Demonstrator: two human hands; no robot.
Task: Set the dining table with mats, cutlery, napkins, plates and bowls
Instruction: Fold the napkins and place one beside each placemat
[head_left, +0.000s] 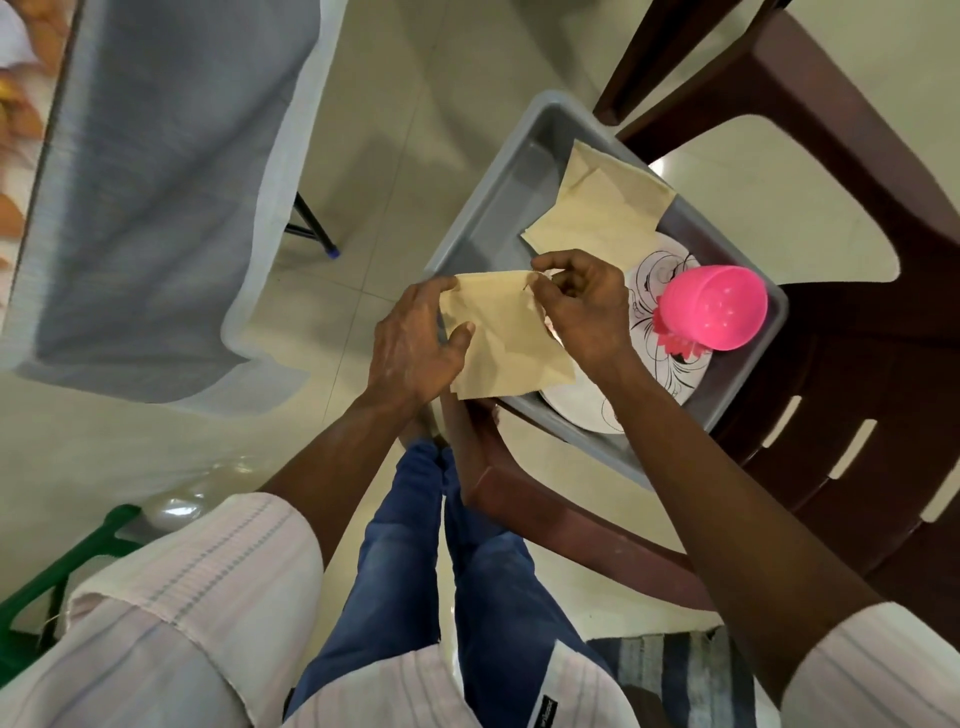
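Folded cream paper napkin is pinched at opposite edges by left hand and right hand, over a grey plastic tub. Spare cream napkins, white floral plate, tipped pink plastic cup are kept inside.

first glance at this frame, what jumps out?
Centre frame, the left hand grips a beige napkin while the right hand pinches its top corner, above a grey tub that sits on a brown chair. Next comes the bright pink bowl, tilted on a flower-printed plate inside the tub, with spare napkins at the tub's far end.
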